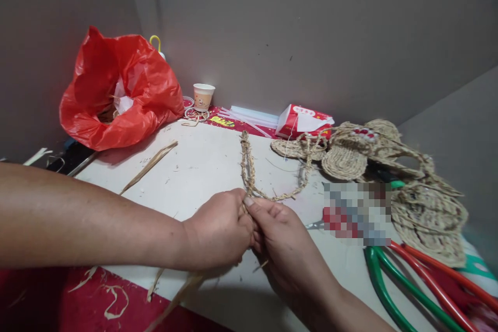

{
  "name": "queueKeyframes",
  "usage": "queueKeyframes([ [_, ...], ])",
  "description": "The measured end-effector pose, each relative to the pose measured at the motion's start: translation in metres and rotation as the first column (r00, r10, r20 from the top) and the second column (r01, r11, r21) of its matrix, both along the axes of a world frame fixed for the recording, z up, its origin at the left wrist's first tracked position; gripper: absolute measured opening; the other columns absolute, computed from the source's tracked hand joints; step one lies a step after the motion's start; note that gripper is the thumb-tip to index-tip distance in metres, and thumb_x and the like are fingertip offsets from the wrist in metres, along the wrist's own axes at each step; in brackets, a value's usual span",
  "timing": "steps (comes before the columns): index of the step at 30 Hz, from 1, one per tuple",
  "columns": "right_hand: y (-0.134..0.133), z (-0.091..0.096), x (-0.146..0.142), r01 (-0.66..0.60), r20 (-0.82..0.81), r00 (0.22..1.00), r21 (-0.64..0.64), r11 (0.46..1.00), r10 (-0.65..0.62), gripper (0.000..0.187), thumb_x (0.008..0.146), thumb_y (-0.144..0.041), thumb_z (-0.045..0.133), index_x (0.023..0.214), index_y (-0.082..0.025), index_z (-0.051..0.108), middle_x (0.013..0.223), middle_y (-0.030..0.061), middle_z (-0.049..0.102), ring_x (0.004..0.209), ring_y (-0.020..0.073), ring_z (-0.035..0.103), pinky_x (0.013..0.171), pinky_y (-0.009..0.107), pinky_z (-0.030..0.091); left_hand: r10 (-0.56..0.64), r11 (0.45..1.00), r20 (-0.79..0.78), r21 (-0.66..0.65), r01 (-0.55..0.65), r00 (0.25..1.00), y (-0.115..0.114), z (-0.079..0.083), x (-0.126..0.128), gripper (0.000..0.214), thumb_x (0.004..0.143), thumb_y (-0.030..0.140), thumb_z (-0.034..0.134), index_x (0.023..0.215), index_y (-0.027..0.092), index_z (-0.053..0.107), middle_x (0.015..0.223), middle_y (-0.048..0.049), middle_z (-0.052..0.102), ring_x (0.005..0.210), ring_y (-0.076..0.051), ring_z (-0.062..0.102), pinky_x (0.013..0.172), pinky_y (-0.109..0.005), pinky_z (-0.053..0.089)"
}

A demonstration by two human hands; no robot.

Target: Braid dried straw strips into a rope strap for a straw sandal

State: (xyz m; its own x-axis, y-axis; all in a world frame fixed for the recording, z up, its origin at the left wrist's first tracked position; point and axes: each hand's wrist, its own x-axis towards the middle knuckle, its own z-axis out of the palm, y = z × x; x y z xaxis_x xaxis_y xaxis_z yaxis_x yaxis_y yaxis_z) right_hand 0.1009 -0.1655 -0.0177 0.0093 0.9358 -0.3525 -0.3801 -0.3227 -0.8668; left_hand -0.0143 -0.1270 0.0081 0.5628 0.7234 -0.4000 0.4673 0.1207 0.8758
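My left hand (220,228) and my right hand (284,241) meet at the middle of the white table top (202,166), both closed in a pinch on the near end of a braided straw cord (249,166). The braid runs away from my fingers, loops back near the far edge and trails right toward the woven pieces. Loose straw strips (182,290) hang below my hands toward the near edge.
A red plastic bag (116,93) sits far left, a paper cup (203,96) and a red tissue pack (303,120) at the back. Woven straw mats (389,166) pile at the right, with red and green tubes (420,285) below. A dry leaf strip (150,166) lies left.
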Motion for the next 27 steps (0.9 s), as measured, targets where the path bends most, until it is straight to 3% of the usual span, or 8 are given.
queueKeyframes([
  [7,0.000,0.001,0.001,0.002,0.039,0.999,-0.022,1.000,-0.002,0.034,0.075,-0.047,0.063,0.065,-0.018,0.050,0.045,-0.0077,0.037,0.039,0.0062,0.026,0.039,0.019,0.020,-0.181,0.983,-0.079,-0.014,0.181,0.980,0.012,0.024,-0.014,0.026,0.078,0.027,0.044,0.097,0.014,0.056,0.054,0.0025,0.052,0.043,-0.010,0.046,0.042,-0.021,0.035],
  [11,0.000,0.003,0.003,-0.062,0.057,0.996,-0.068,0.996,0.066,0.032,0.076,-0.046,0.063,0.067,-0.018,0.050,0.042,-0.0101,0.030,0.037,0.0053,0.020,0.038,0.019,0.014,-0.037,0.942,-0.047,0.332,0.051,0.998,0.027,0.030,-0.025,0.035,0.076,0.027,0.049,0.108,0.015,0.057,0.079,-0.0029,0.062,0.071,-0.014,0.056,0.064,-0.024,0.043],
  [12,0.000,0.002,0.003,-0.074,0.068,0.994,-0.079,0.994,0.080,0.031,0.077,-0.046,0.062,0.068,-0.018,0.051,0.041,-0.0104,0.029,0.037,0.0053,0.019,0.038,0.019,0.012,-0.041,0.943,-0.018,0.330,0.044,0.999,0.029,0.027,-0.026,0.035,0.075,0.024,0.051,0.107,0.015,0.058,0.086,-0.0042,0.063,0.078,-0.015,0.056,0.069,-0.025,0.043],
  [14,0.001,0.001,0.004,-0.102,0.065,0.992,-0.075,0.992,0.107,0.032,0.078,-0.047,0.061,0.067,-0.018,0.051,0.041,-0.0103,0.029,0.037,0.0054,0.018,0.038,0.020,0.012,-0.113,0.981,0.043,0.163,0.104,0.993,0.031,0.020,-0.024,0.028,0.074,0.022,0.051,0.099,0.013,0.059,0.088,-0.0052,0.062,0.080,-0.015,0.056,0.072,-0.025,0.043],
  [17,0.002,0.001,0.006,-0.170,0.041,0.984,-0.031,0.985,0.171,0.036,0.080,-0.050,0.057,0.065,-0.017,0.051,0.043,-0.0081,0.035,0.038,0.0056,0.021,0.040,0.021,0.017,-0.161,0.972,0.119,-0.156,0.179,0.980,0.031,0.010,-0.017,0.012,0.077,0.020,0.045,0.080,0.014,0.055,0.065,-0.0001,0.055,0.058,-0.010,0.050,0.056,-0.022,0.038],
  [19,0.003,0.002,0.008,-0.193,0.059,0.979,-0.032,0.981,0.195,0.037,0.079,-0.050,0.058,0.064,-0.017,0.051,0.045,-0.0073,0.037,0.040,0.0060,0.023,0.041,0.021,0.018,-0.148,0.954,0.132,-0.242,0.177,0.980,0.032,0.006,-0.014,0.011,0.076,0.017,0.042,0.070,0.015,0.051,0.053,0.0042,0.045,0.045,-0.007,0.037,0.047,-0.021,0.029],
  [22,0.004,0.005,0.013,-0.193,0.143,0.969,-0.075,0.978,0.202,0.035,0.077,-0.048,0.061,0.065,-0.017,0.051,0.047,-0.0075,0.035,0.043,0.0069,0.024,0.042,0.021,0.018,-0.172,0.969,0.128,-0.158,0.192,0.977,0.033,0.003,-0.016,0.014,0.074,0.014,0.041,0.065,0.015,0.052,0.047,0.0063,0.037,0.042,-0.006,0.027,0.043,-0.021,0.022],
  [27,0.006,0.010,0.017,-0.293,0.454,0.849,-0.018,0.956,0.269,0.030,0.084,-0.042,0.051,0.065,-0.018,0.052,0.054,-0.0042,0.042,0.051,0.0107,0.035,0.050,0.022,0.030,-0.241,0.970,0.106,0.038,0.238,0.965,0.038,0.001,-0.021,0.017,0.073,0.016,0.042,0.065,0.014,0.058,0.051,0.0044,0.043,0.048,-0.007,0.034,0.047,-0.021,0.026],
])
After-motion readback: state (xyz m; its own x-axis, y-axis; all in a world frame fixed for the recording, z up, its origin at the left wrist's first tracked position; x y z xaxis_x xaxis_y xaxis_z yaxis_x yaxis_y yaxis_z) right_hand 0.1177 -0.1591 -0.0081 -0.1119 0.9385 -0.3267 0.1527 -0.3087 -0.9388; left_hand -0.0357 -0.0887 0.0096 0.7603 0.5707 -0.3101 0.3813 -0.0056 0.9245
